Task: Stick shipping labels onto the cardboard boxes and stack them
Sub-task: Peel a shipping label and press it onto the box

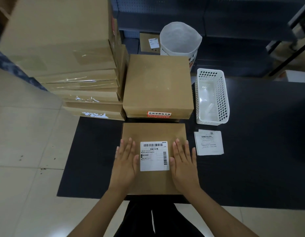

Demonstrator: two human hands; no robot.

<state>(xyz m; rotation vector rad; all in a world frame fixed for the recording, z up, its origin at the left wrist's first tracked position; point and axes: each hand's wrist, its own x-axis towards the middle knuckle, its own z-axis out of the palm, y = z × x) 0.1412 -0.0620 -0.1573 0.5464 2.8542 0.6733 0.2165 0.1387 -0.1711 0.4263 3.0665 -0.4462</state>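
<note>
A flat cardboard box [153, 132] lies on the black mat in front of me, with a white shipping label [154, 156] stuck on the middle of its top. My left hand [125, 159] rests flat on the box just left of the label, fingers straight. My right hand [183, 159] lies flat on the box just right of the label. A small pile of loose labels [209, 142] sits on the mat to the right of the box.
Behind the box lies another cardboard box [157, 84] with a red sticker. A tall stack of boxes [71, 65] rises at the left. A white perforated basket [212, 96] stands at the right, a white bag-lined bin [180, 38] behind. The black mat [259, 142] borders tiled floor at left.
</note>
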